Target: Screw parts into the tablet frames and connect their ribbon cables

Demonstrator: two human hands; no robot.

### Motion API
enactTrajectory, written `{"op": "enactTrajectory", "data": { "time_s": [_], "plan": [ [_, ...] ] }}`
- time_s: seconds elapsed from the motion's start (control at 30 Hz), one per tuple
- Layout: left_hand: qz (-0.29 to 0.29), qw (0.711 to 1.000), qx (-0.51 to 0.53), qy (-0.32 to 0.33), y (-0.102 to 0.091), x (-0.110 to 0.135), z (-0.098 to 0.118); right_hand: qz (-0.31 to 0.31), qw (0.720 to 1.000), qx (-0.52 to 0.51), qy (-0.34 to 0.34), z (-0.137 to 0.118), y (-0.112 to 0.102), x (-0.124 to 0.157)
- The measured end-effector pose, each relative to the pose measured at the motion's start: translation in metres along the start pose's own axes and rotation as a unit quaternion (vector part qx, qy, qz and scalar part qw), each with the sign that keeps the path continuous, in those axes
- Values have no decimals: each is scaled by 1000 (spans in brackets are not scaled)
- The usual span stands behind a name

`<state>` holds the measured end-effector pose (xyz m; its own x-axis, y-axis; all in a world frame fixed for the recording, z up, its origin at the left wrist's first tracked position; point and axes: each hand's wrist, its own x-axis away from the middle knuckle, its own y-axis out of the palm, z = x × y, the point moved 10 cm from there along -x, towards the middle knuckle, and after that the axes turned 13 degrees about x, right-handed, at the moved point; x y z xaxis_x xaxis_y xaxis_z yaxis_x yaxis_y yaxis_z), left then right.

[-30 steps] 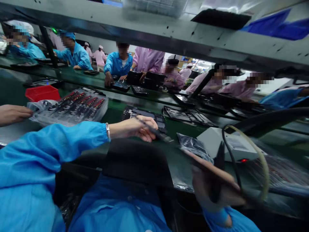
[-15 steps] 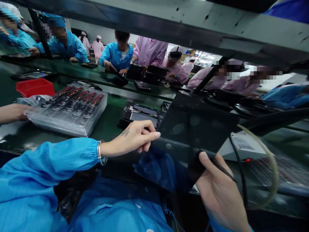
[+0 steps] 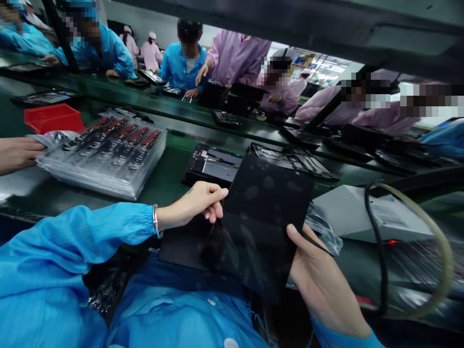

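A glossy black tablet screen (image 3: 268,208) is tilted up in front of me, with smudge-like marks across its face. My right hand (image 3: 319,270) grips its right edge, thumb on the front and fingers behind. My left hand (image 3: 195,205) is closed in a pinch at the screen's left edge. Whether those fingertips hold the edge or something thin there, I cannot make out. Below my left hand, a flat dark panel (image 3: 181,246) lies over my lap, partly hidden. Just beyond the left hand sits an opened tablet body (image 3: 213,166) on the bench.
To the left, clear trays of small parts (image 3: 108,159) are stacked beside a red bin (image 3: 54,118), with another person's hand (image 3: 20,153) next to them. On the right stand a white box (image 3: 348,212) and a looped hose (image 3: 435,222). Co-workers sit across the bench.
My right hand and the screen have shifted left, and the screen now looks more opaque. My left hand has moved slightly left, still pinched. The camera view has tilted down somewhat.
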<state>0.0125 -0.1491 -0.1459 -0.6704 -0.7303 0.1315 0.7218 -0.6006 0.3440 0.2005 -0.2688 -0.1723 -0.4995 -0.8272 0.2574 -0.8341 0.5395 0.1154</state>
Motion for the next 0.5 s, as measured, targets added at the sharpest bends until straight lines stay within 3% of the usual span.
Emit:
{"op": "enactTrajectory", "data": {
  "time_s": [0.5],
  "plan": [
    [9, 1000, -12, -18, -3, 0, -2, -15, 999, -26, 32, 4, 4, 1]
  ]
}}
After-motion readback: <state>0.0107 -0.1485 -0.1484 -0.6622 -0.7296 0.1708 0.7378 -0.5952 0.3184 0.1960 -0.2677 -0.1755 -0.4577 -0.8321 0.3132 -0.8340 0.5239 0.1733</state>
